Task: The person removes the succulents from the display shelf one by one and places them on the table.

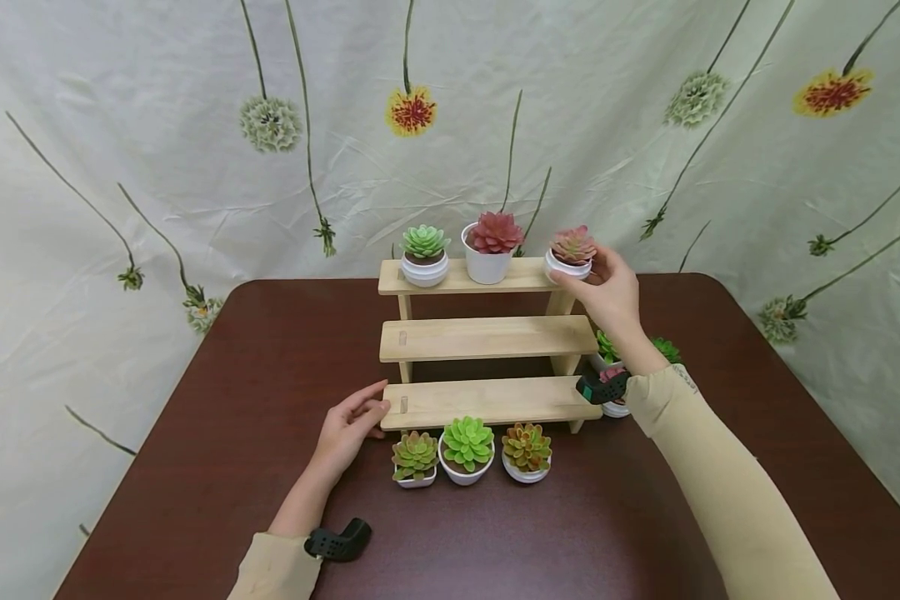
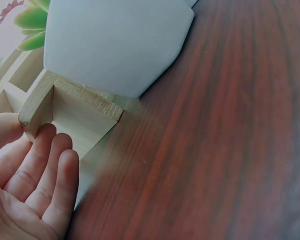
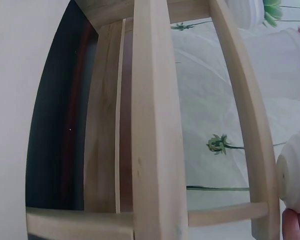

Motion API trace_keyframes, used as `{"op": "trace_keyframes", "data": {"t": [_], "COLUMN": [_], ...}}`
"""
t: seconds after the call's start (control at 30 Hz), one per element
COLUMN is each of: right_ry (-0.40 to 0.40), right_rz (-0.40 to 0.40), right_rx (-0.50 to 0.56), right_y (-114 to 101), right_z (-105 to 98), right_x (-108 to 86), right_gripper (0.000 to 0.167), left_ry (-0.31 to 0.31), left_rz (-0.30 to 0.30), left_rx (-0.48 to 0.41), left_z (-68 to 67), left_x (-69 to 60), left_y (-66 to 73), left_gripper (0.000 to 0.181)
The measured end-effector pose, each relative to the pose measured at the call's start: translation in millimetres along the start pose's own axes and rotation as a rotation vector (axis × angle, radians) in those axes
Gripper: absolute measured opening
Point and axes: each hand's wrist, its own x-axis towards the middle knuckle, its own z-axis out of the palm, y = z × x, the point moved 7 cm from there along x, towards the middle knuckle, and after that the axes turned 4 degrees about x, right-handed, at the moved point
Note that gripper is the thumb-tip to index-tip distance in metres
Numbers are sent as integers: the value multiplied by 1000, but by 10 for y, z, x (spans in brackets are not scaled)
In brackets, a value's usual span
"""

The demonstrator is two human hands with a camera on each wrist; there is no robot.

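Three succulents (image 1: 497, 233) top one wooden stand (image 1: 487, 337); three others (image 1: 468, 444) sit before it.
Right hand (image 1: 611, 289) grips the pink succulent (image 1: 573, 247) at the top tier's (image 1: 531, 275) right end; left hand (image 1: 349, 423) pinches the bottom tier's (image 1: 487, 400) left end.

cream-beige long sleeves (image 1: 720, 467), curved black wristbands (image 1: 333, 544), a small green patch (image 1: 587, 391) on the right one

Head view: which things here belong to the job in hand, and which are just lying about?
Likely the job:
wooden stand, held by the left hand
pink succulent, held by the right hand
other potted succulents

Likely just there:
floral cloth
dark table
black wristbands
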Motion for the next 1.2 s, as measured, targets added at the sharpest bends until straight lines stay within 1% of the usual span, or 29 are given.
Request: {"op": "trace_keyframes", "data": {"t": [0.1,0.33,0.47,0.57,0.67,0.7,0.77,0.8,0.9,0.97,1.1,1.2], "right_ry": [16,34,57,75,114,119,131,140,130,131,127,119], "right_rz": [-15,1,-9,-26,-42,-43,-36,-26,31,78,133,131], "right_rx": [7,-10,-18,6,97,101,82,56,-95,-150,-200,-199], "right_y": [18,53,91,210,523,566,620,626,465,464,519,589], "right_z": [-88,-295,-427,-551,-713,-754,-823,-850,-884,-920,-1000,-1059], "right_x": [-39,-189,-284,-322,-298,-312,-359,-395,-561,-637,-745,-800], "right_gripper": [65,67,66,67,66,66,66,66,68,70,72,72], "left_ry": [-2,-5,-6,-7,-7,-7,-7,-7,-8,-8,-8,-9], "left_rz": [3,4,4,7,10,11,10,9,5,3,2,2], "left_rx": [4,6,8,9,9,9,8,7,3,2,4,5], "left_z": [2,-5,-6,-5,-6,-7,-7,-7,-6,-4,-1,2], "left_x": [-1,1,-1,-3,-2,-2,-1,0,2,4,4,1], "left_y": [3,-3,-7,-3,4,6,9,10,9,7,4,1], "left_gripper": [39,40,39,40,41,41,41,41,41,40,40,40]}}
